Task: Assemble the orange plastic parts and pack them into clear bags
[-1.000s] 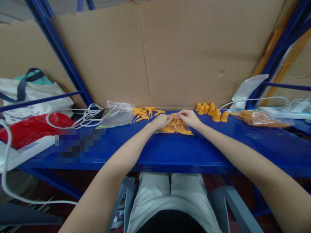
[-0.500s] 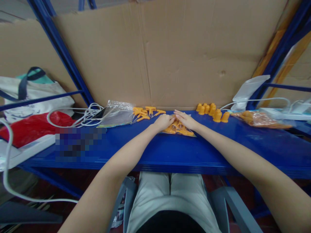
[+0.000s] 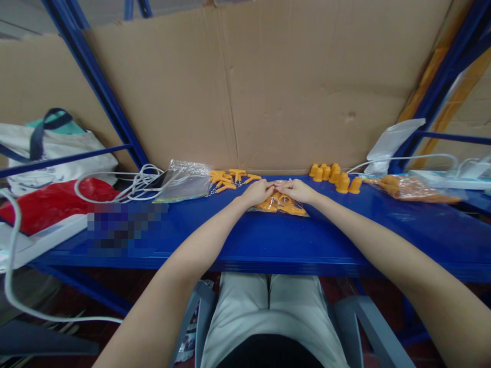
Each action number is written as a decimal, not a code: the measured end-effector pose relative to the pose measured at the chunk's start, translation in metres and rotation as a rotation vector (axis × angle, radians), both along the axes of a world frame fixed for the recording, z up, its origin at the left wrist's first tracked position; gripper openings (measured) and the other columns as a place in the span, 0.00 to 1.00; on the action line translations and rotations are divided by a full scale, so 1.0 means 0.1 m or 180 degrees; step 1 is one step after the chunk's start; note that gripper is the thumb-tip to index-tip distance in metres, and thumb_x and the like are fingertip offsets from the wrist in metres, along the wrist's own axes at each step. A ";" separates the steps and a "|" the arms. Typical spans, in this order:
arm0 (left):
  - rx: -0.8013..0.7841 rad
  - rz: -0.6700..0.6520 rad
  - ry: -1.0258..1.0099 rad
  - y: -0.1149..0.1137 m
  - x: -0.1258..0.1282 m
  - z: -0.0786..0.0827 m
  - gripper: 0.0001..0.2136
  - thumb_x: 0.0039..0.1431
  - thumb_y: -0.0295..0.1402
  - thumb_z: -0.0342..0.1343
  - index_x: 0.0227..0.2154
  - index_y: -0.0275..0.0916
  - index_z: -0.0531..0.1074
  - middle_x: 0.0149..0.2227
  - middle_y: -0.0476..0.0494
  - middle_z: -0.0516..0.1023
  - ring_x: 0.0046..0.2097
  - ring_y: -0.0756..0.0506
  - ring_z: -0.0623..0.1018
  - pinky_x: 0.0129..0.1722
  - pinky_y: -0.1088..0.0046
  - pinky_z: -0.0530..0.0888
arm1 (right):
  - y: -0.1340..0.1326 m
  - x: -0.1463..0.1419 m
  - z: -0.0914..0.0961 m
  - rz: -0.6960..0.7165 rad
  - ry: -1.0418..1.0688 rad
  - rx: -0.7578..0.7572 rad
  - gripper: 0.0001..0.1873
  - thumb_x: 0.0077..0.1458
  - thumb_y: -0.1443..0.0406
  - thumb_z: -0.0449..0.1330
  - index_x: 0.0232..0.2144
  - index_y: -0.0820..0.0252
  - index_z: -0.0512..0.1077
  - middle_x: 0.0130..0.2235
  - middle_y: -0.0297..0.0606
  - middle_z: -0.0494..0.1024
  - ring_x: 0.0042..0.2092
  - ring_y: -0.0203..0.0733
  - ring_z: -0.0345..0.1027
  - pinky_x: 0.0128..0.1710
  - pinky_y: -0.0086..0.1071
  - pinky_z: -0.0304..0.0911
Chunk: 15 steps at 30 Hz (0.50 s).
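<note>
A small clear plastic bag (image 3: 282, 204) holding several orange plastic pieces lies on the blue shelf (image 3: 268, 240), straight ahead. My left hand (image 3: 259, 192) rests on the bag's left upper edge with fingers curled and pinching it. My right hand (image 3: 295, 190) lies on the bag's right upper edge, fingers closed against the plastic, fingertips meeting those of the left hand. Loose orange T-shaped pieces (image 3: 230, 178) lie just left of my hands. A cluster of orange cone-shaped caps (image 3: 335, 176) stands to the right.
A stack of clear bags (image 3: 182, 181) and coiled white cable (image 3: 132, 186) lie at left, beside a red bag (image 3: 49, 204) and a cloth tote (image 3: 53, 148). Another filled bag (image 3: 410, 188) lies at right. Cardboard (image 3: 268, 87) backs the shelf.
My right hand went from a pinch to flat fingers on the bag half a second ago, and now its fingers are closed on the bag's top edge again. My left hand barely moved.
</note>
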<state>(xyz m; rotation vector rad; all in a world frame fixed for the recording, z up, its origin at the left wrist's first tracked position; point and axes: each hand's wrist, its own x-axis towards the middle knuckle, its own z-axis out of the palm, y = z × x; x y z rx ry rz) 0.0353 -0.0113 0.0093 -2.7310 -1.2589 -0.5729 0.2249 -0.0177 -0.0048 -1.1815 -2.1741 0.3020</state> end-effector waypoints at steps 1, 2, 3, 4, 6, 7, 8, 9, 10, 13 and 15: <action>-0.0003 -0.0016 -0.0015 0.01 0.00 0.00 0.16 0.66 0.32 0.45 0.50 0.41 0.75 0.42 0.42 0.79 0.47 0.44 0.77 0.50 0.67 0.72 | -0.03 -0.01 0.01 -0.0108 0.0072 -0.0011 0.21 0.58 0.54 0.55 0.25 0.59 0.80 0.29 0.35 0.81 0.37 0.44 0.76 0.44 0.38 0.69; -0.0001 -0.0038 -0.0038 0.01 -0.01 -0.01 0.16 0.66 0.32 0.45 0.50 0.42 0.75 0.42 0.42 0.79 0.46 0.44 0.77 0.50 0.67 0.72 | -0.07 -0.02 0.03 -0.0223 0.0156 -0.0027 0.23 0.57 0.53 0.55 0.21 0.61 0.79 0.23 0.33 0.78 0.31 0.41 0.74 0.38 0.35 0.69; 0.0005 -0.0060 -0.0063 0.02 -0.01 -0.01 0.16 0.66 0.32 0.45 0.49 0.43 0.76 0.42 0.43 0.79 0.46 0.45 0.77 0.50 0.67 0.72 | -0.09 -0.03 0.04 -0.0323 0.0254 -0.0044 0.23 0.57 0.53 0.56 0.19 0.62 0.77 0.20 0.32 0.75 0.27 0.39 0.72 0.33 0.32 0.68; 0.0015 -0.0075 -0.0082 0.02 -0.01 -0.01 0.16 0.66 0.32 0.45 0.49 0.43 0.76 0.41 0.43 0.79 0.46 0.45 0.77 0.50 0.67 0.72 | -0.11 -0.04 0.05 -0.0380 0.0362 -0.0060 0.23 0.55 0.54 0.56 0.18 0.62 0.77 0.19 0.32 0.73 0.25 0.38 0.70 0.30 0.31 0.67; 0.0024 -0.0090 -0.0090 0.02 -0.02 -0.01 0.16 0.66 0.32 0.45 0.50 0.42 0.76 0.42 0.43 0.80 0.46 0.45 0.77 0.50 0.67 0.71 | -0.14 -0.07 0.08 -0.0363 0.0597 -0.0105 0.18 0.53 0.58 0.58 0.19 0.62 0.77 0.20 0.33 0.76 0.26 0.38 0.71 0.30 0.30 0.66; 0.0017 -0.0097 -0.0082 0.02 -0.02 -0.01 0.16 0.66 0.32 0.45 0.50 0.42 0.76 0.43 0.42 0.80 0.47 0.44 0.77 0.50 0.67 0.71 | -0.15 -0.07 0.09 -0.0324 0.0719 -0.0132 0.15 0.52 0.60 0.58 0.20 0.62 0.78 0.23 0.34 0.78 0.28 0.39 0.72 0.31 0.29 0.67; 0.0004 -0.0112 -0.0070 0.01 -0.02 -0.01 0.17 0.66 0.32 0.45 0.50 0.41 0.75 0.44 0.41 0.80 0.48 0.44 0.77 0.51 0.67 0.71 | -0.15 -0.08 0.10 -0.0279 0.0836 -0.0177 0.13 0.51 0.62 0.58 0.21 0.61 0.79 0.25 0.36 0.80 0.30 0.40 0.73 0.32 0.30 0.68; -0.0010 -0.0136 -0.0060 0.01 -0.02 -0.01 0.17 0.66 0.31 0.45 0.52 0.41 0.75 0.46 0.41 0.79 0.49 0.44 0.77 0.52 0.67 0.71 | -0.15 -0.09 0.12 -0.0232 0.0957 -0.0237 0.12 0.50 0.63 0.58 0.22 0.61 0.79 0.27 0.37 0.81 0.31 0.40 0.74 0.34 0.30 0.69; -0.0026 -0.0156 -0.0051 0.00 -0.02 0.00 0.17 0.66 0.31 0.45 0.53 0.40 0.73 0.48 0.41 0.79 0.50 0.44 0.76 0.52 0.67 0.70 | -0.15 -0.09 0.13 -0.0198 0.1087 -0.0313 0.11 0.49 0.64 0.58 0.22 0.61 0.79 0.28 0.38 0.82 0.32 0.41 0.75 0.35 0.30 0.69; -0.0069 -0.0164 0.0011 -0.01 -0.02 0.01 0.21 0.66 0.32 0.45 0.61 0.40 0.64 0.54 0.39 0.75 0.54 0.43 0.74 0.55 0.66 0.69 | -0.17 -0.08 0.16 -0.0101 0.1496 -0.0610 0.11 0.48 0.63 0.60 0.18 0.60 0.78 0.27 0.39 0.82 0.32 0.41 0.76 0.36 0.30 0.71; -0.0089 -0.0185 0.0098 0.00 -0.03 0.02 0.22 0.67 0.32 0.45 0.63 0.41 0.61 0.59 0.39 0.70 0.57 0.43 0.72 0.58 0.65 0.67 | -0.20 -0.08 0.18 -0.0037 0.1732 -0.0818 0.13 0.48 0.62 0.60 0.16 0.60 0.77 0.26 0.40 0.81 0.32 0.40 0.76 0.36 0.29 0.71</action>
